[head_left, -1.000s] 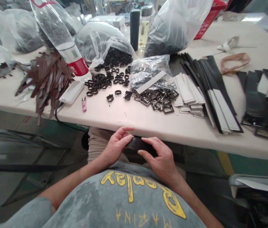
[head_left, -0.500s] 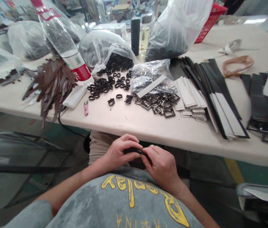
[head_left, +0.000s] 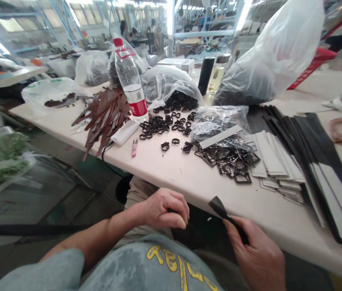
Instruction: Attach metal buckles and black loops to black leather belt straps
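The soft-drink bottle carries a red and white label whose print is too blurred to read. Yellow lettering on the worker's grey shirt stands inverted to the camera and is cut by the frame edge, so no whole word is legible. The right hand is low at the table's near edge, back of the hand facing up, with thumb and fingers closed narrowly on a black strap. The strap's broader end projects forward and to the left of the fingertips, over the edge of the table. The left hand is above the lap, well apart from the right, fingers curled and thumb extended toward the fingertips; a dark gap shows within the curl, and whether anything is held there cannot be determined. On the table, metal buckles lie in a heap partly under a clear plastic bag, with loose black loops to their left. Pink thread snips lie near the front edge. White strips are stacked right of the buckles, and brown strips are piled beside the bottle.
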### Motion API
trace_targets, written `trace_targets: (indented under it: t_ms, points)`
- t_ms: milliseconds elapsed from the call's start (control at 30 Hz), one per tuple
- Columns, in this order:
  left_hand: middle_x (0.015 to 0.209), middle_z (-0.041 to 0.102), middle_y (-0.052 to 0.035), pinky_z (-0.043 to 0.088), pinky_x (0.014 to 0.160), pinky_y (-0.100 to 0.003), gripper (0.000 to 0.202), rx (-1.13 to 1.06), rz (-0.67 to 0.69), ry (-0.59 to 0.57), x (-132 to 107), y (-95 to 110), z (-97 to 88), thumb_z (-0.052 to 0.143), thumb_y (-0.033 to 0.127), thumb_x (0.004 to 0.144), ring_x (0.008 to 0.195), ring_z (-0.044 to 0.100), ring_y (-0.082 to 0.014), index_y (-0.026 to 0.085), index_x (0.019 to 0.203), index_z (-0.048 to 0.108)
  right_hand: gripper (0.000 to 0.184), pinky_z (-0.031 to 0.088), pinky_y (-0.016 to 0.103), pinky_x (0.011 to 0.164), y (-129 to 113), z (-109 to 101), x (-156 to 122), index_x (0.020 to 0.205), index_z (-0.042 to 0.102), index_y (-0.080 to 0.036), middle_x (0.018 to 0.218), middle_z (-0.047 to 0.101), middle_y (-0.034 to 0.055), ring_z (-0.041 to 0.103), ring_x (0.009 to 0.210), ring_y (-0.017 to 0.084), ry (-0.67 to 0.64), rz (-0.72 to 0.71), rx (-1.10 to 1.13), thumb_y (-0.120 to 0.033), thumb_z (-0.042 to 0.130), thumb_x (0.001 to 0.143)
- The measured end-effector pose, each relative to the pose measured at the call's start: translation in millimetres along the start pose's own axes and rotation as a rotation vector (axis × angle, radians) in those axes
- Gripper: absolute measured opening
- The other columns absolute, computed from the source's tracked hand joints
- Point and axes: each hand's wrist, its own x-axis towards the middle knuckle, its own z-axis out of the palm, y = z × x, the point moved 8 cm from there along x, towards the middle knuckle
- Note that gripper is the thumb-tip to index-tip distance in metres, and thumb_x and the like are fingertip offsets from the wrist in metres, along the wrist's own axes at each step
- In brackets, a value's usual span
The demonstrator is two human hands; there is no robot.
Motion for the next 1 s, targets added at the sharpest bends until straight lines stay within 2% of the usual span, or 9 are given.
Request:
trace_targets:
  t_ms: [167,267,333,467,567,667,733,867,1000]
  points:
    - [0.087,0.07,-0.0074,0.048,0.079,-0.031,0.02,0.386,-0.117,0.579,17,-21,-110.0,0.062,0.034,0.088,0.08,0.065,-0.0196,0.02,0.082,0.074,0.031,0.047,0.026,0.058,13,-11,-2,0.091,0.065,-0.021,0.076,0.071,0.0007,0.069,0.063,0.017,0.05,0.047,-0.038,-0.047,0.05,0.096]
    - [0.097,0.067,-0.0066,0.046,0.082,-0.032,0.016,0.644,-0.23,0.735,30,-40,-155.8,0.07,0.027,0.079,0.082,0.062,-0.0193,0.02,0.093,0.073,0.029,0.047,0.026,0.056,7,-6,-2,0.09,0.065,-0.022,0.074,0.071,-0.0002,0.068,0.06,0.016,0.03,0.043,-0.006,-0.046,0.05,0.096]
    - [0.092,0.065,-0.0059,0.044,0.086,-0.033,0.012,0.675,-0.284,0.742,39,-55,-172.5,0.074,0.023,0.074,0.083,0.06,-0.0205,0.02,0.085,0.073,0.028,0.047,0.025,0.056,6,0,-4,0.09,0.065,-0.022,0.075,0.071,-0.0007,0.068,0.061,0.016,0.006,0.055,0.014,-0.046,0.051,0.096]
    - [0.075,0.062,-0.0031,0.04,0.088,-0.034,0.012,0.45,-0.298,0.82,44,-79,-193.5,0.076,0.019,0.067,0.082,0.057,-0.021,0.019,0.062,0.066,0.026,0.049,0.026,0.058,9,7,-8,0.092,0.065,-0.023,0.078,0.072,-0.0009,0.069,0.065,0.017,-0.021,0.066,0.029,-0.046,0.052,0.095]
    - [0.075,0.064,-0.0036,0.042,0.084,-0.033,0.014,0.334,-0.291,0.898,42,-86,-204.1,0.075,0.024,0.069,0.082,0.058,-0.02,0.017,0.064,0.064,0.026,0.049,0.025,0.059,10,5,-8,0.093,0.065,-0.023,0.08,0.072,-0.0011,0.069,0.066,0.016,0.004,0.053,0.018,-0.045,0.051,0.096]
    - [0.081,0.069,-0.006,0.047,0.076,-0.03,0.025,0.188,-0.274,0.908,41,-83,-201.3,0.066,0.04,0.08,0.076,0.063,-0.0171,0.015,0.075,0.064,0.027,0.049,0.025,0.059,10,1,-4,0.092,0.066,-0.023,0.08,0.072,-0.0007,0.07,0.066,0.017,0.029,0.05,0.018,-0.045,0.051,0.096]
    - [0.086,0.071,-0.0072,0.051,0.071,-0.027,0.034,-0.05,-0.242,0.872,41,-78,-185.8,0.062,0.049,0.084,0.074,0.066,-0.0149,0.015,0.081,0.063,0.026,0.049,0.026,0.06,8,-1,-1,0.091,0.066,-0.022,0.079,0.072,-0.0002,0.069,0.066,0.017,0.034,0.06,0.041,-0.044,0.052,0.096]
    - [0.076,0.071,-0.0034,0.052,0.058,-0.019,0.039,-0.717,-0.214,0.664,42,-64,-118.9,0.078,0.048,0.073,0.063,0.067,-0.011,0.015,0.079,0.059,0.024,0.047,0.026,0.061,5,-7,9,0.088,0.066,-0.021,0.075,0.07,0.0001,0.067,0.064,0.017,0.043,0.108,0.091,-0.042,0.056,0.094]
    - [0.062,0.066,-0.0005,0.045,0.044,-0.013,0.041,-0.897,-0.302,0.328,38,-43,-41.3,0.081,0.048,0.071,0.046,0.058,-0.0066,0.014,0.075,0.057,0.019,0.046,0.025,0.062,1,-15,22,0.086,0.066,-0.021,0.073,0.068,-0.0002,0.064,0.064,0.016,0.075,0.171,0.17,-0.037,0.059,0.092]
